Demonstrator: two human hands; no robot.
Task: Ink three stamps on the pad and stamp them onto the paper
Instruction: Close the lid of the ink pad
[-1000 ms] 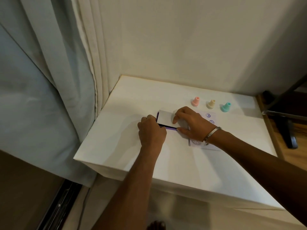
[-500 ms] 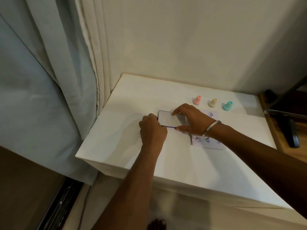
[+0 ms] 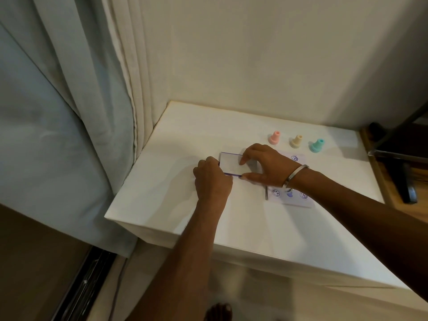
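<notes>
A flat ink pad (image 3: 229, 164) with a pale lid and purple rim lies on the white table (image 3: 278, 228). My left hand (image 3: 212, 179) grips its left end with curled fingers. My right hand (image 3: 264, 165) pinches the pad's right part, index finger on the far edge and thumb on the near edge. A pink stamp (image 3: 275, 137), a cream stamp (image 3: 296, 141) and a teal stamp (image 3: 316, 145) stand upright in a row behind. The paper (image 3: 293, 198) with several purple prints lies under my right wrist, partly hidden.
A wall runs along the table's back, and curtains (image 3: 81, 112) hang at the left. A dark stand (image 3: 398, 163) sits on the wooden floor to the right. The table's near edge drops off toward me.
The pad's lid was slightly ajar a second ago and now lies flat and closed. My right hand shifted from resting on top to pinching its edges.
</notes>
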